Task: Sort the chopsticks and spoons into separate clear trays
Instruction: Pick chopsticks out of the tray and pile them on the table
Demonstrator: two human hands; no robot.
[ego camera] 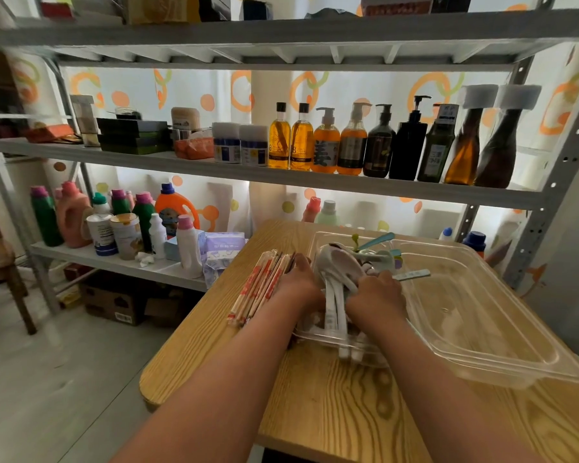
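Note:
A bundle of paper-wrapped chopsticks (261, 287) lies on the wooden table (331, 406), left of a clear tray (475, 335). My left hand (298, 282) rests on the chopsticks' right side, fingers curled over them. My right hand (375, 295) grips a bunch of white spoons (338, 272) at the tray's near-left corner; their handles point toward me. Beyond them several small coloured spoons (378, 248) lie in the same tray. A second tray's edge (328, 342) shows under the spoon handles.
A grey metal shelf unit (281, 182) stands behind the table with shampoo bottles (381, 145) on the middle level and detergent bottles (114, 222) lower left. A wooden chair (4, 269) is at the far left. Cardboard boxes (114, 302) sit on the floor.

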